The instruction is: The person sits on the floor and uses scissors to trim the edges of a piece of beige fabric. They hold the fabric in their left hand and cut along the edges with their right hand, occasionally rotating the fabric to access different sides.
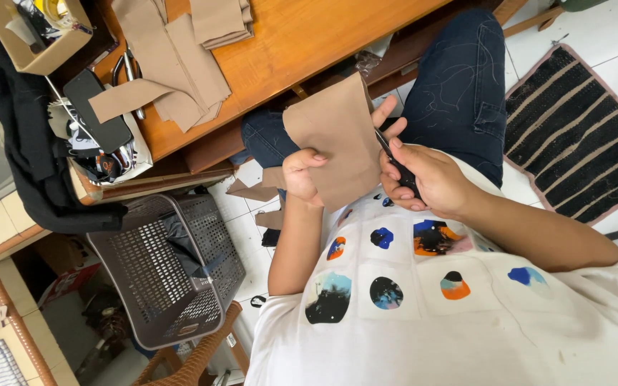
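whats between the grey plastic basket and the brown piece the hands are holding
In the head view, white floor tiles with a few small brown offcuts lie between the grey basket and the brown piece.

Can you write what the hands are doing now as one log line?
left hand: holds tan fabric piece | right hand: grips black scissors at fabric edge

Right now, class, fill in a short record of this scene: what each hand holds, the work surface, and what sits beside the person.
left hand: grips the lower edge of a brown fabric piece
right hand: holds black scissors against the fabric's right edge
work surface: wooden table with a pile of cut brown pieces
beside the person: grey plastic basket
floor: white tiles, striped mat
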